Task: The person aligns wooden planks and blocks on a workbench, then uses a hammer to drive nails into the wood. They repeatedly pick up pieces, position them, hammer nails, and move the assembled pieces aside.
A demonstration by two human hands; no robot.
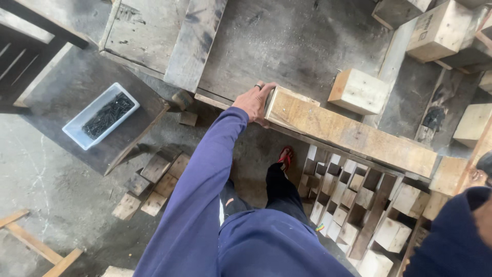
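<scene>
The long wooden plank [353,134] lies slanted along the near edge of the grey bench [287,46]. The left hand [254,102], a ring on one finger, grips its end. A white tray of dark nails [101,115] sits well apart to the left.

Soft, even daylight, faint shadows, sharp focus, slight wide-angle edge distortion.

One open package is visible: a shallow rectangular tray [82,124] of pale blue-white plastic, standing at the left on a dark board [77,87] and turned at an angle. It holds a heap of dark nails [108,114]. A wood block [439,31] at upper right bears a dark stamped marking. No signs or screens are visible.
</scene>
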